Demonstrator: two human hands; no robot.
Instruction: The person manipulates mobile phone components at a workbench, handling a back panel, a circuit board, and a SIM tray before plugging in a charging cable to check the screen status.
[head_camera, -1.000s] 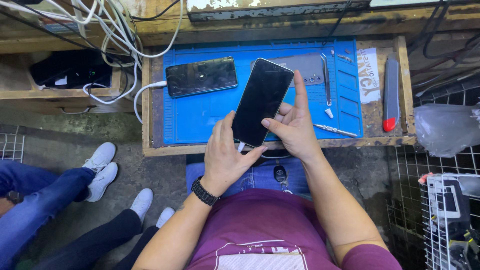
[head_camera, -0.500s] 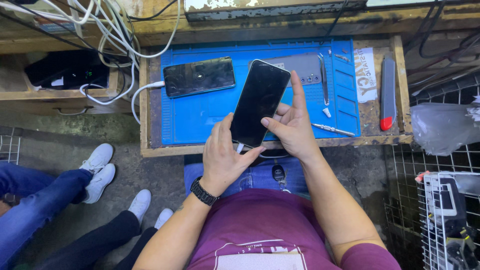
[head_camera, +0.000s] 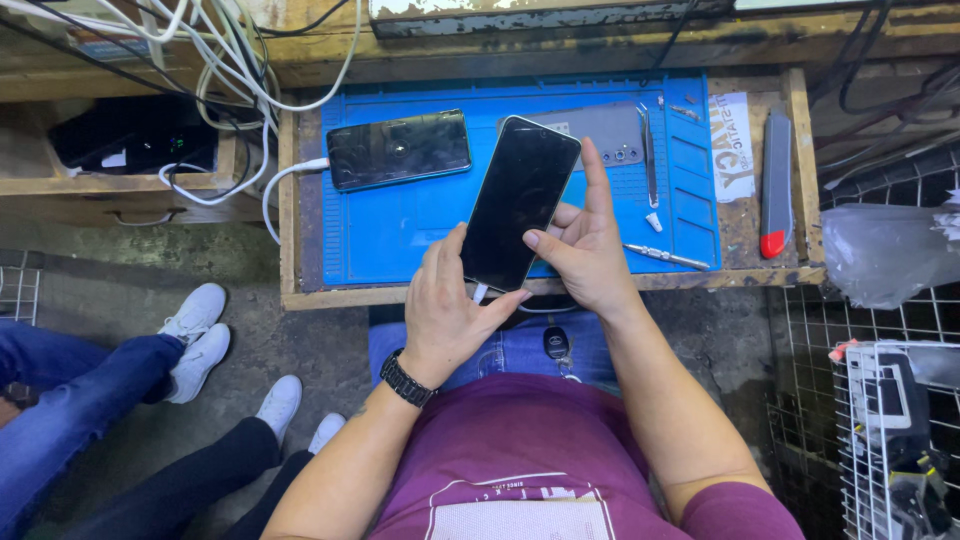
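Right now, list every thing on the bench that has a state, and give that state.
Held phone: screen dark, gripped by both hands, white cable plugged into its bottom end.
Second phone: flat on the blue mat, cable attached.
Tweezers: lying unused.
Utility knife: lying beside the mat.
Left hand: holding.
Right hand: holding.

Glossy glass, matt rubber, worn wood.
The phone (head_camera: 520, 203) has a smooth, glossy black face; the second phone (head_camera: 398, 149) shines likewise. The blue mat (head_camera: 420, 235) looks matt and rubbery, the tabletop (head_camera: 790, 110) rough, scuffed wood, the tweezers (head_camera: 649, 157) bare metal.
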